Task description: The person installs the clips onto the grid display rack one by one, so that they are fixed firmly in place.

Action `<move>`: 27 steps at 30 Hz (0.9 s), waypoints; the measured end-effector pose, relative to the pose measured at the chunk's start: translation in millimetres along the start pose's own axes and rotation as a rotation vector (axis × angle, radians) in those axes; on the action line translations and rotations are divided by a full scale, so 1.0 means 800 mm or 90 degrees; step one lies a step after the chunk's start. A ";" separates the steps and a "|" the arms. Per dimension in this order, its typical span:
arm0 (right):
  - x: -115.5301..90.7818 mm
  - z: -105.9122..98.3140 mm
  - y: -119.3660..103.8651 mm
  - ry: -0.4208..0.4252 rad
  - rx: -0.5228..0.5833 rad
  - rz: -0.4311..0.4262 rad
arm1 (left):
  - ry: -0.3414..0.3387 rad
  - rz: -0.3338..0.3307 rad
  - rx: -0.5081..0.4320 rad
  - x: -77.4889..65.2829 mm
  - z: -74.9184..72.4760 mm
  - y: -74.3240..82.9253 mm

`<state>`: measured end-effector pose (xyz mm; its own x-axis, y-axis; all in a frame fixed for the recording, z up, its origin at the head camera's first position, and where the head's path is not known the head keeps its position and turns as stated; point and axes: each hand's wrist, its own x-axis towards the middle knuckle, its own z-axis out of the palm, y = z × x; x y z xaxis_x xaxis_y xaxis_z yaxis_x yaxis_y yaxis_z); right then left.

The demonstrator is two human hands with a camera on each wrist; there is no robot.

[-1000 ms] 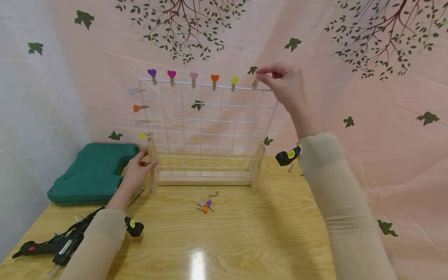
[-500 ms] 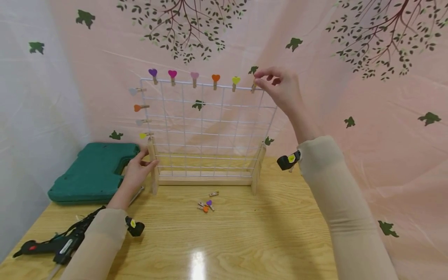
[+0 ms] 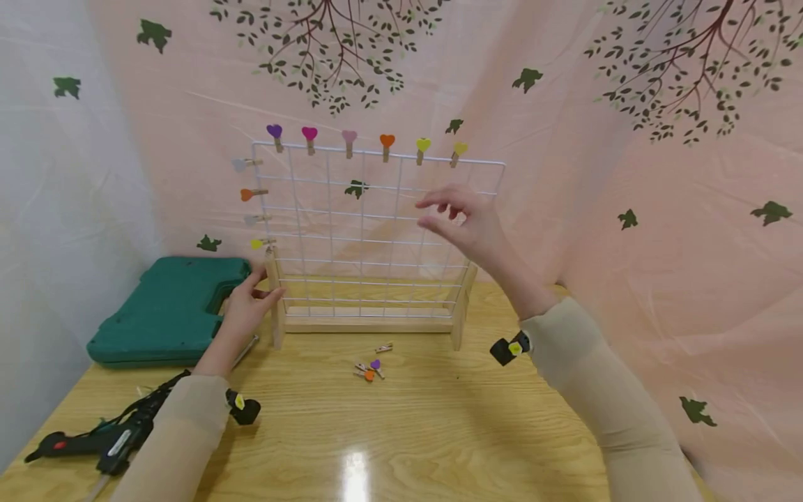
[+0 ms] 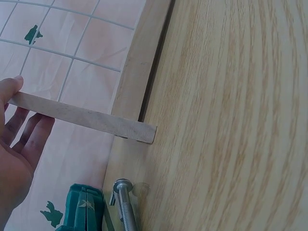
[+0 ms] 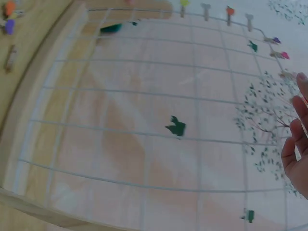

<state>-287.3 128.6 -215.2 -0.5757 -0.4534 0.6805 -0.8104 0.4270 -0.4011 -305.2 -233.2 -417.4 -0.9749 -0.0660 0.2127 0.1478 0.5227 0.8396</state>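
Now that the right hand has let go and lowered, empty, pale-yellow heart clothespin stands sixth on top edge of wire grid; left hand grips wooden upright.

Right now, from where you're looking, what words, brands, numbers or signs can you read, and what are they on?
No text can be read.
White label on the black tool: too small to read.
Yellow patches on the black wrist cameras: any print is too small to read.
Green case: no lettering I can make out.
Heart-topped clips: no lettering visible.
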 end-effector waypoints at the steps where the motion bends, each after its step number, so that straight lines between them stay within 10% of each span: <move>1: -0.008 0.012 0.009 -0.022 -0.001 0.006 | 0.000 -0.001 -0.002 0.000 0.000 0.000; 15: -0.144 0.170 0.092 -0.268 0.064 0.089 | 0.004 0.027 -0.018 0.000 0.001 0.001; 27: -0.189 0.220 0.117 -0.354 0.106 0.181 | 0.006 0.013 -0.005 0.000 0.000 -0.002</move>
<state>-295.1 99.7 -463.9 -0.7040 -0.6978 0.1325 -0.5987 0.4827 -0.6392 -305.7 -233.9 -419.1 -0.9703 -0.0630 0.2338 0.1687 0.5169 0.8393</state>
